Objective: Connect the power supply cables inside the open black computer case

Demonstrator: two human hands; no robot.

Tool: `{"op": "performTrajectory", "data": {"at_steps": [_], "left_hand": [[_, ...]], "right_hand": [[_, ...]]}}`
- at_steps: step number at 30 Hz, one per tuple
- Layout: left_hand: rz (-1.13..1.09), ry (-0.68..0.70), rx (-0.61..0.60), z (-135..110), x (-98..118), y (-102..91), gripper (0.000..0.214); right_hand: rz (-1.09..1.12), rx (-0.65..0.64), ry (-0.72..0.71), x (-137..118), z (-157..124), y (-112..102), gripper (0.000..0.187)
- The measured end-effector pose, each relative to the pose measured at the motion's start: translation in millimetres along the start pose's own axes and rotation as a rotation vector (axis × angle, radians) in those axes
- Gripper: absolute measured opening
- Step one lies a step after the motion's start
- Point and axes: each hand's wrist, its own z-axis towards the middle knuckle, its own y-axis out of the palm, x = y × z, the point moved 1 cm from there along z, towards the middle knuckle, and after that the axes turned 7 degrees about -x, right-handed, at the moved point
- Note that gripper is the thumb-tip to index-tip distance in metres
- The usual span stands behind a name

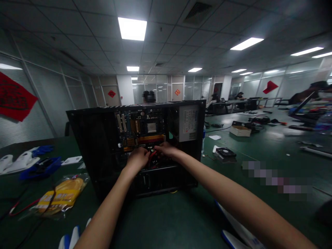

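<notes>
An open black computer case (88,152) stands in front of me on the green table, its open side facing me. Inside it I see a motherboard (145,119) with a silvery square processor (151,127) and yellow and red memory slots (151,139). A labelled power supply (188,123) fills the upper right corner. Both hands reach into the lower middle of the board. Between the fingertips of my right hand (166,149) is a thin red cable (151,156). My left hand (138,156) is closed close beside it; its fingertips are hidden.
On the left lie a yellow plastic packet (62,193), a blue tray (40,168) and white gloves (22,162). To the right are a black cooling fan (225,154), a small open box (240,130) and cables. Another glove (240,224) lies under my right forearm.
</notes>
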Motion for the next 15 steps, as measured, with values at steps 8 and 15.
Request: {"op": "performTrajectory", "data": {"at_steps": [8,15], "left_hand": [[-0.002,-0.031,-0.007,1,-2,1.8,0.037],[-0.002,-0.047,-0.006,3,-4,4.2,0.035]], "right_hand": [[0.323,-0.069,0.249,-1,4,16,0.030],[0.310,-0.104,0.258,3,18,17,0.035]]}}
